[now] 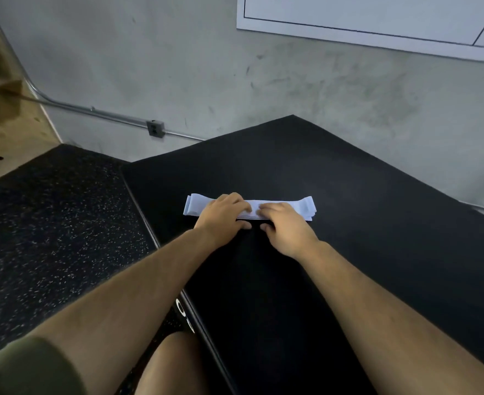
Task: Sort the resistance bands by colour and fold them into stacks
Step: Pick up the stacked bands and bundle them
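Observation:
A stack of pale blue-white resistance bands (303,206) lies folded flat in a long strip on the black padded surface (349,252), running left to right. My left hand (223,213) lies over the strip's left half, fingers on top and thumb at its near edge. My right hand (285,223) rests on the middle of the strip, fingers curled onto the top layer and thumb at the near edge. The strip's middle is hidden under both hands; its two ends stick out at either side.
The black padded surface ends at a left edge (149,223), with speckled rubber floor (49,238) beyond it. A grey concrete wall (235,81) with a conduit and outlet box (155,128) stands behind. A white board (377,18) hangs at the upper right.

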